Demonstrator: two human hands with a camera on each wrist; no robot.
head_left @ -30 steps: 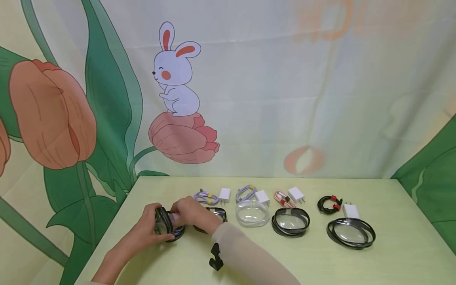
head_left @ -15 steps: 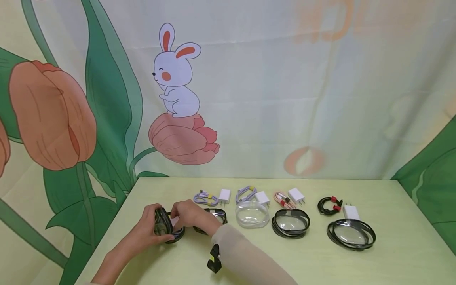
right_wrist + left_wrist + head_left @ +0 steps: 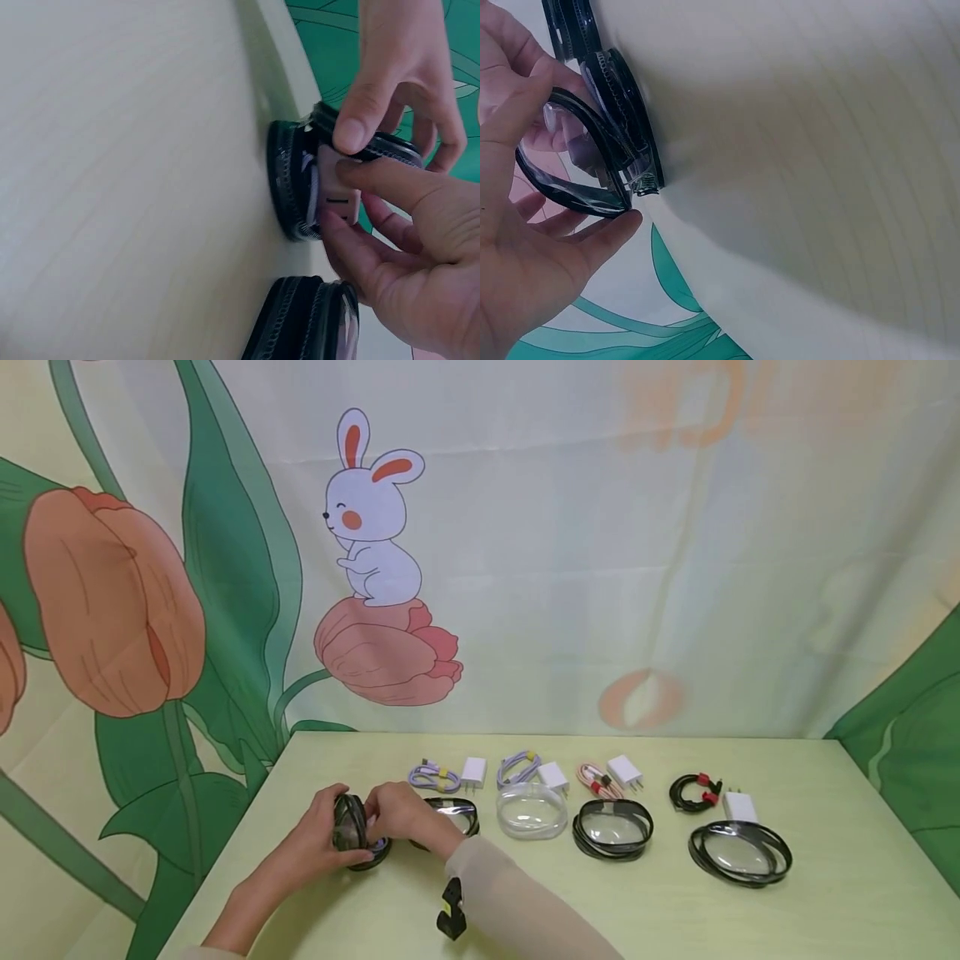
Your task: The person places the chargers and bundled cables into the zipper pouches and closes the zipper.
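Observation:
At the table's left, a small round black zip case (image 3: 350, 822) with a clear lid stands unzipped. My left hand (image 3: 307, 843) grips its raised lid (image 3: 581, 206), thumb on one side of the rim and fingers on the other. Between the thumb and fingers of my right hand (image 3: 420, 255) is a white charger plug (image 3: 341, 187), pinched at the case's mouth. Part of a pale cable (image 3: 309, 176) shows inside the case. In the head view the right hand (image 3: 397, 810) hides the charger plug.
Right of the hands lie black clear-topped cases (image 3: 613, 831) and a clear case (image 3: 531, 812). Behind them are coiled lilac cables (image 3: 433, 777), a pink cable (image 3: 597, 781), a black cable (image 3: 693, 793) and white charger plugs (image 3: 473, 772). A printed cloth (image 3: 525, 568) hangs behind the table.
The raised lid and both hands have shifted slightly right. The right hand's fingers have moved lower at the case's mouth, and the pale charger glimpsed earlier is now hidden in the head view.

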